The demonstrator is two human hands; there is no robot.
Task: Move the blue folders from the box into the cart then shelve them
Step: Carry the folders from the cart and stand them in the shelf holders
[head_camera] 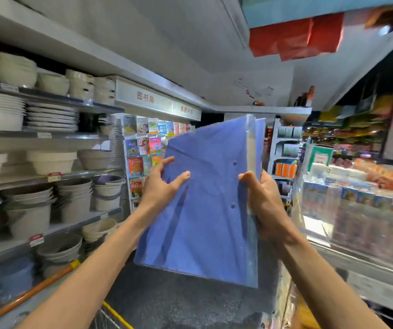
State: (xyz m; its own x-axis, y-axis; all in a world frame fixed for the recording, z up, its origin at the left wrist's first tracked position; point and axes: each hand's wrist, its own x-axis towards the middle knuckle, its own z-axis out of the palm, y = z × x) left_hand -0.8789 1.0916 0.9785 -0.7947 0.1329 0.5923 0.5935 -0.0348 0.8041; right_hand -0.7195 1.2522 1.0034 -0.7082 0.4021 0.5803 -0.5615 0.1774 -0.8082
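- Centrally, in the head view, a stack of blue translucent plastic folders [205, 198] is held up in the air, tilted, with its top leaning toward the upper right of the frame; two small round snaps show on the front sheet.
- The left hand [160, 184] holds the stack's left edge: the thumb lies flat on the front sheet and the index finger stretches up along the edge, while the other fingers [158, 170] are bent beside it.
- The right hand [262, 198] grips the right edge, with the thumb pressed on the front and the remaining fingers wrapped round behind the stack.
- Both bare forearms rise from the bottom of the frame to meet the folders.
- At the bottom edge, left of centre, a corner of a metal wire cart with a yellow rim [114, 313] shows, below the folders and apart from them.
- An orange bar with a yellow end [31, 293] slants across the lower left.
- Grey metal shelves [48, 138] fill the left of the frame, loaded with stacked white bowls [15, 70], white plates [50, 117] and pale buckets [29, 217].
- Behind the folders, left of centre, a rack of colourful book covers [143, 148] stands under a white sign with red characters [145, 97].
- Red paper bags [295, 36] hang at the upper right.
- A glass-fronted display case [357, 210] with blurred packaged goods occupies the right.
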